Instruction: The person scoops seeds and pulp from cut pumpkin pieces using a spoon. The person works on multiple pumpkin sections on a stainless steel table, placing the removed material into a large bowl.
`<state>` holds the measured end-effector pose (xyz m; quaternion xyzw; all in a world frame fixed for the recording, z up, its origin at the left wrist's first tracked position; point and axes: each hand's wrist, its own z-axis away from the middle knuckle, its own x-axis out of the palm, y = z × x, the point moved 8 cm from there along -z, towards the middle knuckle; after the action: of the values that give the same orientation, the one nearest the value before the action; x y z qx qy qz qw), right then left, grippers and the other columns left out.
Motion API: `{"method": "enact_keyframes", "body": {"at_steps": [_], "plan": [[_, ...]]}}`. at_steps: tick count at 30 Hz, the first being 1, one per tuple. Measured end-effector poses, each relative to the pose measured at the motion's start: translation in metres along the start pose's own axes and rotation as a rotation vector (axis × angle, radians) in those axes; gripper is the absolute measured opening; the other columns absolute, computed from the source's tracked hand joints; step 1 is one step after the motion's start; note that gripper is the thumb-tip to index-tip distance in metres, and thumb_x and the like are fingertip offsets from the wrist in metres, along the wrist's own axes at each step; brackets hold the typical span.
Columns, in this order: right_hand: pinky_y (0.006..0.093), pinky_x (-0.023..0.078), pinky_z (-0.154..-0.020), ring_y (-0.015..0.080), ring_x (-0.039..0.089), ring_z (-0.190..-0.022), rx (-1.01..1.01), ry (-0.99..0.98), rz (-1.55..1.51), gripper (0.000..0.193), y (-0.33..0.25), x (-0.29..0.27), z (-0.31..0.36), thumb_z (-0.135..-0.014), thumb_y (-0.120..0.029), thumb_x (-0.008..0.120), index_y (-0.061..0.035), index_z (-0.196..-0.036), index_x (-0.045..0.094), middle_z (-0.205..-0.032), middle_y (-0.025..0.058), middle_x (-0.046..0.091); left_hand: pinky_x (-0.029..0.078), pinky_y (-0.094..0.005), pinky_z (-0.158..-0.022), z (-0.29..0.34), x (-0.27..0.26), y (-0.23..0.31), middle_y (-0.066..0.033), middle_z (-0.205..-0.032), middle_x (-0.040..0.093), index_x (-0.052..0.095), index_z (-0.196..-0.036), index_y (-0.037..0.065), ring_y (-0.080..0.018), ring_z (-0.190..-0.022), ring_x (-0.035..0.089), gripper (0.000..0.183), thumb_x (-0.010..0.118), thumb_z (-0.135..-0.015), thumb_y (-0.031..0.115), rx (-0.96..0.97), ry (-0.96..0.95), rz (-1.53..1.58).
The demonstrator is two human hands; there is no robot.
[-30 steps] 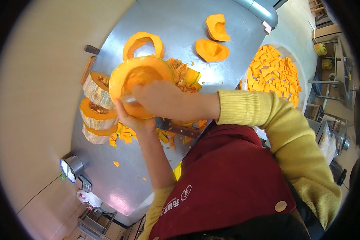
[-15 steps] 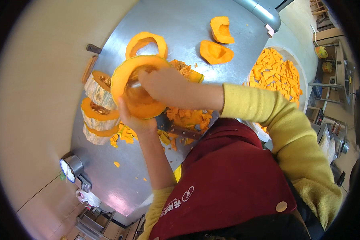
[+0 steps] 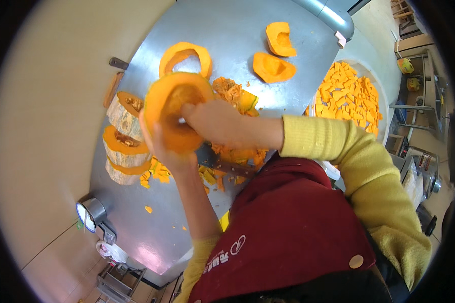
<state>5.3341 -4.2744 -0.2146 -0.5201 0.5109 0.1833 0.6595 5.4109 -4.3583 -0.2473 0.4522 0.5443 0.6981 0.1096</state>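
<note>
We see the left hand (image 3: 162,149) cupping the pumpkin piece (image 3: 177,108) from below (fingers curled), the right hand (image 3: 215,123) closed inside its hollow.

Pumpkin ring (image 3: 185,54) behind held pumpkin half (image 3: 174,108)
</note>
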Motion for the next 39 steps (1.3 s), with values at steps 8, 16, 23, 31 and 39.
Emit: {"method": "enact_keyframes", "body": {"at_steps": [8,16,23,31,39], "plan": [[0.0365,0.056,-0.057,0.0280,0.070,-0.067,-0.068,-0.267,0.063,0.011,0.014,0.012,0.025,-0.084,-0.012,0.060,-0.0042,-0.089,0.064,-0.078,0.0122,0.070,0.042,-0.0430,-0.102,-0.004,-0.009,0.002,-0.0154,-0.128,0.052,0.041,-0.135,0.000,-0.0289,-0.119,0.052,0.052,0.055,-0.092,0.027,-0.025,0.044,0.065],[0.0403,0.052,-0.051,0.0310,0.068,-0.063,0.048,-0.055,0.019,0.012,0.003,0.013,0.016,-0.084,-0.010,0.057,-0.0014,-0.092,0.053,-0.068,0.0139,0.065,0.044,-0.0454,-0.101,0.002,0.004,0.015,-0.0164,-0.131,0.050,0.036,-0.141,0.000,-0.0312,-0.120,0.052,0.060,0.060,-0.090,0.017,0.074,0.134,-0.025],[0.0406,0.054,-0.055,0.0329,0.069,-0.067,0.010,0.036,-0.045,0.014,0.006,-0.001,0.003,-0.084,-0.010,0.058,-0.0002,-0.093,0.055,-0.074,0.0156,0.067,0.044,-0.0449,-0.101,0.004,0.011,0.022,-0.0160,-0.130,0.050,0.035,-0.140,0.000,-0.0304,-0.119,0.052,0.060,0.061,-0.090,0.021,0.102,0.085,-0.105],[0.0425,0.053,-0.055,0.0330,0.068,-0.067,-0.028,-0.098,-0.009,0.013,0.011,0.004,0.026,-0.082,-0.010,0.060,-0.0005,-0.091,0.057,-0.075,0.0143,0.067,0.045,-0.0446,-0.100,0.001,-0.008,0.010,-0.0160,-0.129,0.050,0.037,-0.138,0.001,-0.0300,-0.118,0.052,0.060,0.060,-0.089,0.026,0.064,0.143,-0.032],[0.0408,0.054,-0.058,0.0315,0.069,-0.071,0.159,-0.049,-0.053,0.015,0.004,0.026,0.013,-0.083,-0.010,0.058,0.0005,-0.094,0.061,-0.070,0.0126,0.066,0.046,-0.0446,-0.098,0.006,0.006,0.011,-0.0160,-0.128,0.050,0.037,-0.137,0.003,-0.0297,-0.118,0.052,0.059,0.060,-0.089,0.028,0.101,0.161,-0.088]]}}
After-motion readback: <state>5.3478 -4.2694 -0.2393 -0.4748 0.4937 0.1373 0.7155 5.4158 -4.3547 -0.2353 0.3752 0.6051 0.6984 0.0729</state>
